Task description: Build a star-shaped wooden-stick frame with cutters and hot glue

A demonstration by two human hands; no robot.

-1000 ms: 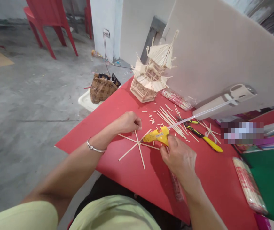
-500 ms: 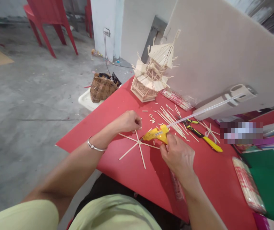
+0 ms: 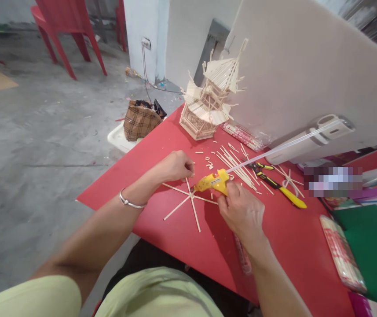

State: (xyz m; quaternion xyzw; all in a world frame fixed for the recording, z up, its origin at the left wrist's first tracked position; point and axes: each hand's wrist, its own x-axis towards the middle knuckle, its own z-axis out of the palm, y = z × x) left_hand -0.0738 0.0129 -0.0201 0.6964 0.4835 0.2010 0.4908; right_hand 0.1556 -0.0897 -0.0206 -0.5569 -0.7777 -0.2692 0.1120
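A yellow glue gun (image 3: 213, 182) with a long clear glue stick is gripped in my right hand (image 3: 242, 207). Its nozzle is at the hub of a star of thin wooden sticks (image 3: 195, 213) lying on the red table (image 3: 168, 235). My left hand (image 3: 177, 166) is closed just above the star, thumb and fingers pinched near the top of one spoke. Whether that spoke or a small piece is between the fingertips is too small to tell.
Behind stands a wooden stick pagoda (image 3: 204, 105). Loose sticks (image 3: 236, 167), yellow-black pliers (image 3: 282, 191) and another small stick star (image 3: 289, 179) lie to the right. Stick packs (image 3: 342, 253), a white cylinder (image 3: 307, 141) and a checked bag (image 3: 140, 121) surround the work.
My right hand and the glue gun have shifted slightly left, with the nozzle moving over the hub. My left hand has barely moved.
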